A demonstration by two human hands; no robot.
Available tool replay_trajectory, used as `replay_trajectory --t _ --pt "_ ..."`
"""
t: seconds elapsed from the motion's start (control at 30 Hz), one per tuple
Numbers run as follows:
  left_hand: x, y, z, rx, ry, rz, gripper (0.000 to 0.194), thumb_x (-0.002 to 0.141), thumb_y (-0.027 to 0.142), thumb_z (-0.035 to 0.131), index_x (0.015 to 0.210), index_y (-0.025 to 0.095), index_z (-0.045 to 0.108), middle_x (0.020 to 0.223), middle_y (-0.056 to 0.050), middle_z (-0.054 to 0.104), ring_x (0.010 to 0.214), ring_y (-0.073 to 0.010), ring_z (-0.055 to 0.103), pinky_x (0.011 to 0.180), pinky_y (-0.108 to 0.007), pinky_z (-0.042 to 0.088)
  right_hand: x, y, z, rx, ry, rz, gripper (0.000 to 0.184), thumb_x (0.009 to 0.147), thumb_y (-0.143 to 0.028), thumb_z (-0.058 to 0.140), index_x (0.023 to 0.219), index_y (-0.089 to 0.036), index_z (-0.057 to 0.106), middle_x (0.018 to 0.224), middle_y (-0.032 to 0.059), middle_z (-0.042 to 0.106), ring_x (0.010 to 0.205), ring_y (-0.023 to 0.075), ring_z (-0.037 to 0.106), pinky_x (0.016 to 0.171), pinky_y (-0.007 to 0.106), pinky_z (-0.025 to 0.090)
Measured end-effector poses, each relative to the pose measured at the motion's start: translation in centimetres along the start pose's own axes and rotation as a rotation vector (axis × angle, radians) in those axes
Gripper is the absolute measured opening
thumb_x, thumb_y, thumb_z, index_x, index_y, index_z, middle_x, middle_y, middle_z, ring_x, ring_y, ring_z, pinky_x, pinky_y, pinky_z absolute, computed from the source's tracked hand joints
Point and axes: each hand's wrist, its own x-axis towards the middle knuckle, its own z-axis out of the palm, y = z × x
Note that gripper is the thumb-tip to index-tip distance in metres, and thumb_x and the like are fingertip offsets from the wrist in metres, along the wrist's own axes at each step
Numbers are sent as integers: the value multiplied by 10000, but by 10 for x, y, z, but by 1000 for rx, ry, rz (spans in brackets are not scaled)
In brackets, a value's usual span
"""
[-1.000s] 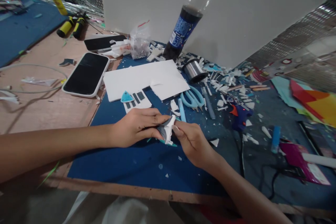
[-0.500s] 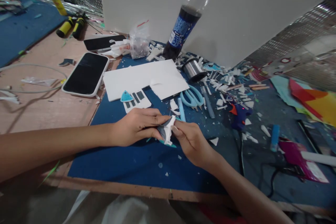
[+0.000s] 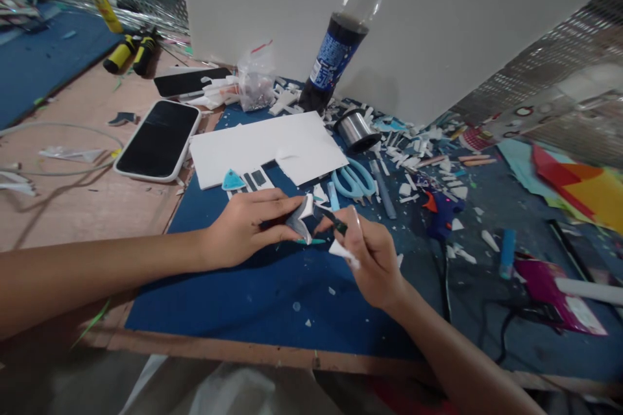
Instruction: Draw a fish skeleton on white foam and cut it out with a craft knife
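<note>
My left hand point(image 3: 250, 224) pinches a small grey-and-white foam piece point(image 3: 302, 217) between thumb and fingers above the blue mat. A thin teal edge shows beneath the piece. My right hand point(image 3: 372, 249), just to its right, is closed on a slim dark tool point(image 3: 339, 225) whose thin tip points toward the piece; its exact kind is unclear. A white scrap point(image 3: 344, 253) shows under the right fingers, and I cannot tell whether they hold it. Behind the left hand lie a small blue fin-shaped piece point(image 3: 233, 179) and a white card with dark strips point(image 3: 257, 178).
White foam sheet point(image 3: 228, 149), blue-handled scissors point(image 3: 353, 181), a wire spool point(image 3: 357, 130) and a cola bottle point(image 3: 333, 55) stand or lie behind my hands. A phone point(image 3: 158, 139) is at left. A glue gun point(image 3: 442, 214), its cord and many scraps lie at right.
My right hand has drawn back from the foam piece and now shows the dark tool and a white scrap. White material on the piece looks reduced. My left hand has turned the piece slightly.
</note>
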Motion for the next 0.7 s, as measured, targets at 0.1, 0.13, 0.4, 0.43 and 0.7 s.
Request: replay_trajectory --t 0.1,0.13,0.4,0.43,0.7 --pt "-1 0 2 56 29 -18 295 819 313 632 1015 92 627 703 -40 622 593 -84 571 571 -185 507 1 -2 1 33 -66 86 285 920 -398 397 883 -175 570 541 -47 370 451 73 317 440 225 275" --pt "-1 0 3 76 30 -28 290 812 317 642 996 93 635 692 -39 623 577 -83 567 557 -183 502 2 -1 2 22 -78 103 287 906 -415 424 869 -175 576 563 -39 397 472 73 332 448 222 282" --pt "-3 2 2 140 -8 -26 341 835 333 609 1041 62 624 735 -70 644 572 -84 575 563 -186 512 3 7 0 32 63 184 331 913 -459 397 818 -180 545 492 -75 300 414 59 275 419 225 230" --pt "-2 2 1 139 -13 -31 341 840 334 601 1048 64 622 734 -68 644 580 -87 578 569 -187 511 2 8 -1 39 59 169 334 921 -457 378 814 -183 534 488 -77 305 405 58 274 418 226 236" --pt "0 -1 -1 32 -3 -7 326 869 362 553 1083 120 596 717 -36 600 622 -95 556 575 -207 501 5 6 -6 -60 -77 90 394 946 -447 289 707 -188 464 480 -59 356 435 71 319 465 233 298"
